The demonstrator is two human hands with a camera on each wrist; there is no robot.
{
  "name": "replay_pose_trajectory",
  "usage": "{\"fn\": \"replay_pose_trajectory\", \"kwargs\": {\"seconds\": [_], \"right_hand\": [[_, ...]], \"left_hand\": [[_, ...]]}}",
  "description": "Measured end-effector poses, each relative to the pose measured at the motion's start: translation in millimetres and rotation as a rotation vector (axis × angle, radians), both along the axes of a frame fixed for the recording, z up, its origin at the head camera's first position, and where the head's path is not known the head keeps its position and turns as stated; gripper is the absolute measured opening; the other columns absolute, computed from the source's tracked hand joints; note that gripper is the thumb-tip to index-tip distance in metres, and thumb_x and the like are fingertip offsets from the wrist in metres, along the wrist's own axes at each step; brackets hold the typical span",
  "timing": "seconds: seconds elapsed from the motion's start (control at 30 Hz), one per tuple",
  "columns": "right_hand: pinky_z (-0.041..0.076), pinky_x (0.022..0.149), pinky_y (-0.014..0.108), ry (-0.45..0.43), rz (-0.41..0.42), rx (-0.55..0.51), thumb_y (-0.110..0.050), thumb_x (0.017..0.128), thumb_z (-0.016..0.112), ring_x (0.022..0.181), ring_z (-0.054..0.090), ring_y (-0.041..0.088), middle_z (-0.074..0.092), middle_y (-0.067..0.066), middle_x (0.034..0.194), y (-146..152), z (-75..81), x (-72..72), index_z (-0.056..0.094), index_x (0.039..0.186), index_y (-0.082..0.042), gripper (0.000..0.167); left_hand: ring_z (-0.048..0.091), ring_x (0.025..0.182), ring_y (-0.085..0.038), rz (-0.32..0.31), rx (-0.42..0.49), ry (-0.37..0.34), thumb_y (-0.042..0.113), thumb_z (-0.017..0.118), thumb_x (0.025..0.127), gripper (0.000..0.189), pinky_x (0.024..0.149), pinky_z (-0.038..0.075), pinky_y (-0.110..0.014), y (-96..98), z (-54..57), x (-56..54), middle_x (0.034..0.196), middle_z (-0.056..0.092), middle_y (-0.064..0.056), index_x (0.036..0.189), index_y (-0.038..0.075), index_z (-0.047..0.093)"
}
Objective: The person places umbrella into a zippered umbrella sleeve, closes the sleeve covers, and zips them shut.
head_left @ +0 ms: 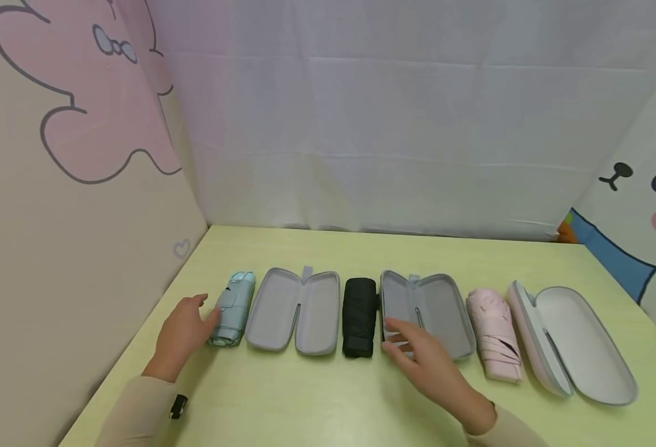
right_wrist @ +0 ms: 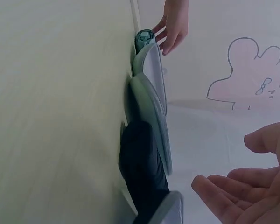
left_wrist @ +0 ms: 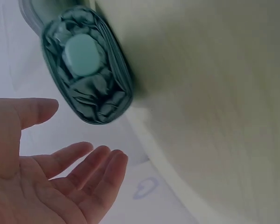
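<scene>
Okay, your left hand [head_left: 179, 335] is relaxed and open, thumb apart from the fingers, holding nothing; it's at the outer side of the blue umbrella [head_left: 237, 307], leftmost in the row, and the left wrist view shows a gap between them. Your right hand [head_left: 428, 366] is open too, fingers loosely spread, grasping nothing, over the near left part of the second gray case [head_left: 447, 316], which lies unfolded. The first gray case [head_left: 274, 310], also unfolded, sits just beside the blue umbrella. You've got the black umbrella [head_left: 359, 316] between both cases, tight against the second one's left rim. Pink umbrella [head_left: 492, 335] is squeezed between that case and the opened pink case [head_left: 584, 347], so slim margins there. Your wider room is the strip of yellow tabletop [head_left: 305, 403] nearest you, plus a band behind the row up to the white curtain [head_left: 361, 143]. Left hand's near the table's left edge, alongside the left wall [head_left: 82, 261].
</scene>
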State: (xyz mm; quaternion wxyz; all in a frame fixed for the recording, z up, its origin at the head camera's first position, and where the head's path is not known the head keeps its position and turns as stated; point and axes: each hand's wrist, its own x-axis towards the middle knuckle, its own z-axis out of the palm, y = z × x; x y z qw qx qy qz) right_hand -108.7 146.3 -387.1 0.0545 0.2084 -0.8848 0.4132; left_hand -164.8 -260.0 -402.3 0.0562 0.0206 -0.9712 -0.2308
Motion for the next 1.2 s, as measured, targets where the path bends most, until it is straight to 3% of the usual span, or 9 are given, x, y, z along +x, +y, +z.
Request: {"fn": "replay_pose_trajectory", "kwargs": {"seconds": [0.07, 0.2, 0.4, 0.6, 0.77, 0.9, 1.03, 1.2], "right_hand": [[0.05, 0.076, 0.028, -0.091, 0.008, -0.047, -0.014, 0.093, 0.058, 0.095, 0.06, 0.022, 0.059, 0.013, 0.116, -11, -1.7, -4.8, 0.051, 0.128, 0.003, 0.04], [0.048, 0.077, 0.028, -0.19, 0.012, -0.11, -0.017, 0.094, 0.058, 0.097, 0.058, 0.023, 0.06, 0.013, 0.115, -29, -6.7, -12.9, 0.049, 0.13, 0.004, 0.042], [0.048, 0.08, 0.032, -0.223, -0.004, -0.23, -0.015, 0.094, 0.057, 0.1, 0.057, 0.028, 0.059, 0.019, 0.114, -50, -17.2, -24.8, 0.048, 0.128, 0.008, 0.042], [0.048, 0.081, 0.037, -0.259, -0.039, -0.21, -0.014, 0.094, 0.054, 0.1, 0.057, 0.031, 0.059, 0.021, 0.113, -63, -26.6, -32.1, 0.047, 0.128, 0.01, 0.042], [0.049, 0.08, 0.038, -0.258, -0.062, -0.174, -0.012, 0.093, 0.055, 0.098, 0.058, 0.031, 0.059, 0.019, 0.11, -69, -27.9, -34.9, 0.048, 0.126, 0.012, 0.041], [0.05, 0.073, 0.034, -0.235, -0.067, -0.125, -0.015, 0.092, 0.058, 0.091, 0.06, 0.027, 0.061, 0.015, 0.104, -73, -25.8, -38.9, 0.05, 0.124, 0.012, 0.043], [0.048, 0.065, 0.03, -0.211, -0.073, -0.07, -0.017, 0.091, 0.061, 0.082, 0.06, 0.019, 0.061, 0.009, 0.095, -76, -23.7, -42.6, 0.053, 0.121, 0.012, 0.043], [0.046, 0.062, 0.028, -0.202, -0.079, -0.057, -0.017, 0.089, 0.062, 0.076, 0.058, 0.015, 0.062, 0.005, 0.089, -78, -24.4, -44.4, 0.058, 0.117, 0.009, 0.038]], "left_hand": [[0.047, 0.108, -0.048, 0.009, 0.025, -0.062, 0.032, 0.05, 0.094, 0.058, 0.082, 0.041, -0.055, -3.8, -1.4, -7.4, 0.121, 0.048, -0.033, 0.128, -0.015, 0.042], [0.042, 0.114, -0.049, 0.013, 0.067, -0.158, 0.04, 0.047, 0.095, 0.068, 0.088, 0.038, -0.056, -6.8, -1.4, -18.0, 0.127, 0.044, -0.034, 0.13, -0.017, 0.037], [0.04, 0.116, -0.05, 0.008, 0.1, -0.246, 0.05, 0.043, 0.094, 0.079, 0.091, 0.036, -0.056, -7.4, -2.7, -25.9, 0.128, 0.042, -0.036, 0.131, -0.019, 0.032], [0.042, 0.115, -0.049, 0.003, 0.109, -0.295, 0.054, 0.046, 0.091, 0.085, 0.09, 0.038, -0.054, -10.2, -5.6, -32.1, 0.128, 0.041, -0.037, 0.129, -0.022, 0.033], [0.056, 0.089, -0.033, 0.007, 0.152, -0.346, 0.054, 0.051, 0.088, 0.076, 0.072, 0.047, -0.041, -13.0, -5.7, -37.8, 0.113, 0.055, -0.03, 0.118, -0.016, 0.052], [0.05, 0.068, -0.019, 0.012, 0.216, -0.379, 0.05, 0.057, 0.087, 0.059, 0.057, 0.043, -0.031, -14.1, -6.3, -42.0, 0.083, 0.059, -0.013, 0.097, -0.008, 0.064], [0.043, 0.058, -0.015, 0.03, 0.262, -0.397, 0.047, 0.061, 0.084, 0.05, 0.053, 0.038, -0.028, -14.0, -8.3, -46.0, 0.068, 0.048, -0.005, 0.079, -0.003, 0.06], [0.041, 0.056, -0.014, 0.065, 0.313, -0.433, 0.045, 0.062, 0.084, 0.048, 0.053, 0.036, -0.027, -11.7, -10.9, -46.6, 0.067, 0.044, -0.005, 0.08, -0.003, 0.055]]}}
